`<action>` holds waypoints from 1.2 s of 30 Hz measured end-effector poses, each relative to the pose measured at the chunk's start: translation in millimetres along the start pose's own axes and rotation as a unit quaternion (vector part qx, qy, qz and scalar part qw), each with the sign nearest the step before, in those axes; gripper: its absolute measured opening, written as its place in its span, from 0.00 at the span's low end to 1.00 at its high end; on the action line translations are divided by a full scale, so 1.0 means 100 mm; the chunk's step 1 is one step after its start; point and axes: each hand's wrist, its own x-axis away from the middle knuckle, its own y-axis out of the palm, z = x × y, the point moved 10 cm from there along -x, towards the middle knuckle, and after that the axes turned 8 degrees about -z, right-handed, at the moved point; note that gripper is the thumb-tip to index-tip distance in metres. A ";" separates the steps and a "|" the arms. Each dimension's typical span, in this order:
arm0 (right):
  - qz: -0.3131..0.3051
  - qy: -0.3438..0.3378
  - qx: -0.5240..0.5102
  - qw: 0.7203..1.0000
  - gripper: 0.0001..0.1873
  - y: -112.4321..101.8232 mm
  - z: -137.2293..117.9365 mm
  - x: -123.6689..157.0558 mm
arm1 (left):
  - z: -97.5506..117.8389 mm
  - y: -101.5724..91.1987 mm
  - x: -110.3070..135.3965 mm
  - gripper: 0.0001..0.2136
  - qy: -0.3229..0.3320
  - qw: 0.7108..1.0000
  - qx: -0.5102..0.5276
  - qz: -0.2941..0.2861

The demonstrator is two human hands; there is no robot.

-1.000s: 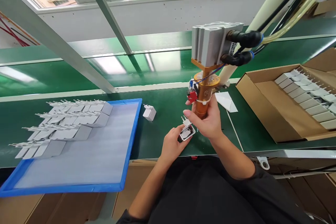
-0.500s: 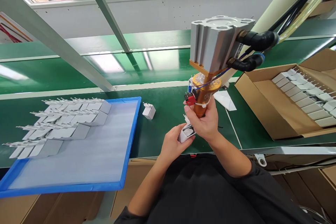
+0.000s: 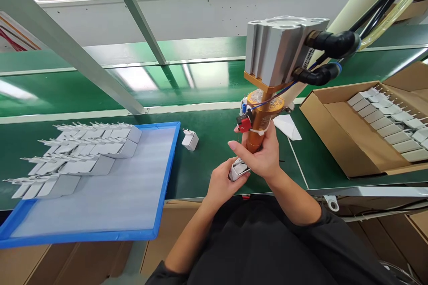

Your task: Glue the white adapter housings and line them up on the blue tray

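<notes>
My left hand is closed around a small white charger housing, its open face turned up and white parts showing inside. Beside it, my right hand wraps its fingers behind the orange lower barrel of a pneumatic tool. The right thumb stretches to the left, above the housing. A red switch with thin wires is fixed to the barrel. On top sits a silver air cylinder with black hose fittings. The barrel's lower tip is partly hidden by my right hand.
Another white charger stands on the green table. To the left, a blue-rimmed tray carries rows of white chargers. A cardboard box with more white units is at right. White paper lies behind my right hand.
My right thumb has lifted away from the housing and straightened to the left. The tool and both hands have shifted slightly right in the view.
</notes>
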 end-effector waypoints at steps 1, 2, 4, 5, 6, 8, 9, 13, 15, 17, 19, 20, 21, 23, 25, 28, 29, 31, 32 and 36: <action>-0.003 0.003 -0.002 1.000 0.23 0.01 0.00 0.00 | -0.03 0.02 0.00 0.16 -0.010 1.000 -0.002 0.000; -0.004 0.006 -0.003 1.000 0.23 0.01 0.00 0.00 | -0.05 0.04 -0.01 0.16 -0.020 1.000 -0.006 0.001; -0.002 0.008 0.000 1.000 0.23 0.02 -0.01 0.01 | -0.10 0.08 -0.02 0.15 -0.033 0.999 -0.018 0.009; -0.002 0.008 0.000 1.000 0.23 0.03 -0.02 0.01 | -0.11 0.11 -0.03 0.14 -0.035 0.999 -0.022 0.013; -0.002 0.007 -0.001 1.000 0.23 0.05 -0.03 0.01 | -0.12 0.13 -0.04 0.14 -0.034 0.999 -0.023 0.017; 0.002 -0.002 -0.002 1.000 0.22 0.07 -0.07 0.00 | -0.10 0.19 -0.06 0.16 -0.022 0.999 -0.013 0.024; 0.005 -0.007 -0.001 1.000 0.22 0.09 -0.10 0.00 | -0.08 0.21 -0.07 0.18 -0.013 1.000 -0.004 0.027; 0.014 -0.009 0.015 1.000 0.22 0.11 -0.13 0.01 | -0.01 0.25 -0.09 0.18 0.018 0.997 0.033 0.063; 0.010 0.006 0.018 1.000 0.19 0.10 -0.09 0.03 | -0.01 0.25 -0.09 0.17 0.017 0.996 0.035 0.081; 0.002 0.021 0.014 1.000 0.15 0.10 -0.05 0.04 | -0.03 0.27 -0.09 0.16 0.007 0.996 0.026 0.090; 0.003 0.020 0.012 1.000 0.12 0.09 -0.04 0.05 | -0.05 0.28 -0.09 0.14 0.002 0.995 0.023 0.093; 0.007 0.015 0.015 1.000 0.12 0.07 -0.06 0.04 | -0.05 0.29 -0.09 0.14 0.004 0.995 0.026 0.093; 0.013 0.008 0.019 1.000 0.13 0.06 -0.08 0.04 | -0.05 0.29 -0.09 0.15 0.008 0.995 0.031 0.092; 0.017 -0.006 0.024 1.000 0.16 0.04 -0.12 0.03 | -0.02 0.30 -0.09 0.16 0.020 0.995 0.039 0.086; 0.005 -0.014 0.008 1.000 0.18 0.06 -0.13 0.01 | 0.00 0.31 -0.10 0.18 0.028 0.996 0.036 0.081; -0.029 -0.024 -0.056 0.998 0.17 0.10 -0.08 -0.02 | 0.01 0.29 -0.12 0.17 0.022 0.997 0.004 0.068; -0.041 -0.020 -0.078 0.996 0.17 0.11 -0.05 -0.03 | -0.01 0.28 -0.13 0.16 0.013 0.998 -0.007 0.063; -0.053 0.000 -0.107 0.993 0.17 0.11 0.03 -0.04 | -0.06 0.24 -0.12 0.16 -0.012 0.998 -0.017 0.051; -0.051 0.011 -0.114 0.992 0.17 0.09 0.07 -0.04 | -0.09 0.21 -0.11 0.16 -0.025 0.999 -0.017 0.046; -0.025 0.025 -0.115 0.993 0.17 -0.06 0.15 0.00 | -0.14 0.05 -0.01 0.17 -0.042 0.998 0.003 0.037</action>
